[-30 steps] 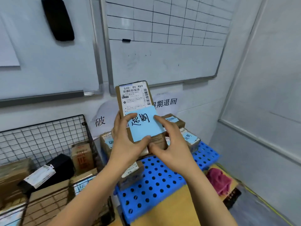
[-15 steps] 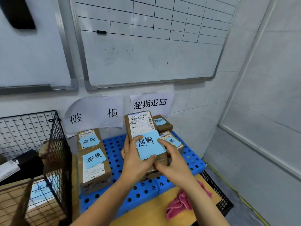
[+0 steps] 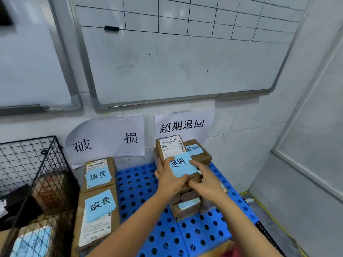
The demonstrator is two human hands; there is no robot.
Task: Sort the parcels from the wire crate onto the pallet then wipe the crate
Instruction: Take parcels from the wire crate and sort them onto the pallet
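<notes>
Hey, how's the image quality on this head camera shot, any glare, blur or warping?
Head view: light is flat and even, no hard shadows; a faint sheen sits on the whiteboard beside the marker; the wide lens bows the whiteboard's frame; the crate at lower left is smeared soft; the held parcel has a readable label and note.

Two whiteboards (image 3: 185, 67). Two paper signs (image 3: 105, 140). One wire crate (image 3: 37, 164). One blue pallet (image 3: 137, 186). Two hands: left hand (image 3: 170, 180), right hand (image 3: 207, 184). Two left parcels (image 3: 99, 174) on the pallet. One held parcel (image 3: 169, 147); stacked parcels (image 3: 198, 154) beside and beneath it, at least three, partly hidden. Blue notes (image 3: 100, 203): five plainly seen. Crate contents too obscured to count.
</notes>
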